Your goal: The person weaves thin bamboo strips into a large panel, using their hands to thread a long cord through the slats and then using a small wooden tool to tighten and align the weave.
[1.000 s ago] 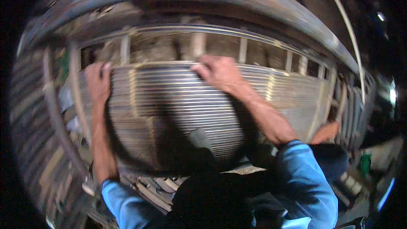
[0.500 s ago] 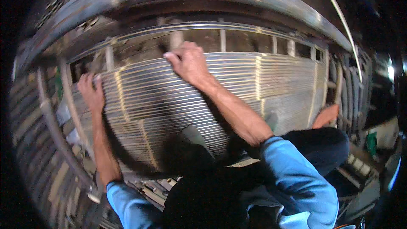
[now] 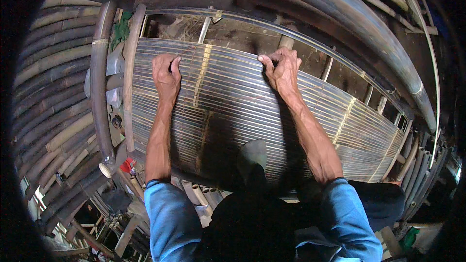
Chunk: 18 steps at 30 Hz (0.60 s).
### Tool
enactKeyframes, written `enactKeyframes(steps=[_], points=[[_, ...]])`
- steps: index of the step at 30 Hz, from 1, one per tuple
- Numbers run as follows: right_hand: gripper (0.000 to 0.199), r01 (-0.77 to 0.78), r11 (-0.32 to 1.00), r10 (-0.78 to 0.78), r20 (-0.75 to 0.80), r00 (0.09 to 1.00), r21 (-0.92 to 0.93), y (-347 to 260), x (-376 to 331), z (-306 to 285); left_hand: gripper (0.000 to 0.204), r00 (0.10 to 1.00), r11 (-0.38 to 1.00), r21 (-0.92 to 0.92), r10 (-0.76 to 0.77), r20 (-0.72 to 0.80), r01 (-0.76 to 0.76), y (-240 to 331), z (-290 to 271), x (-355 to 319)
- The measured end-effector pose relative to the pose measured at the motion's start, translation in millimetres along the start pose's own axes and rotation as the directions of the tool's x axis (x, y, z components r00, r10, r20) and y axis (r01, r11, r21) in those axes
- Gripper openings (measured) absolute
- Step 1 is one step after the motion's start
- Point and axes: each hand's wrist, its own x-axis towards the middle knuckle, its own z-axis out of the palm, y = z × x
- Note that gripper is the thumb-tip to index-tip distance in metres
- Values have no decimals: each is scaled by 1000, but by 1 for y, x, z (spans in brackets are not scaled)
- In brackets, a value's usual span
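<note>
A wide panel of dark bamboo slats point(image 3: 238, 87) with pale lines between them lies in front of me. My right hand point(image 3: 284, 68) is closed at the panel's far edge, its thumb on the top slat and its fingers curled over the edge. Farther left, my left hand point(image 3: 166, 73) rests on the upper slats with its fingers curled in, near the left frame bar point(image 3: 131, 82). What its fingertips hold, if anything, is hidden. A grey-green shape like a boot toe point(image 3: 252, 157) sits over the panel's near part.
A thick bamboo pole point(image 3: 340, 7) arches across the far side, with thin strips point(image 3: 262, 23) running below it. An upright pole point(image 3: 101, 87) stands at left, before stacked bamboo poles point(image 3: 58, 87). More poles point(image 3: 417, 174) lean at right. A red item point(image 3: 128, 165) lies lower left.
The view has swung, so the panel sits farther right and tilts down to the right. My left hand is now closed near the left bar; my right hand remains at the far edge, wider apart.
</note>
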Motion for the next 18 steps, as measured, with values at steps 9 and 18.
enactKeyframes(steps=[9,18], points=[[31,62,997,-61,16,998,-40,-14,-4,-3,22,759,908,188,-417,500,374,14,-45,8],[37,135,991,-136,134,982,16,-25,33,6,20,607,193,-753,-727,320,629,-49,-322,40]])
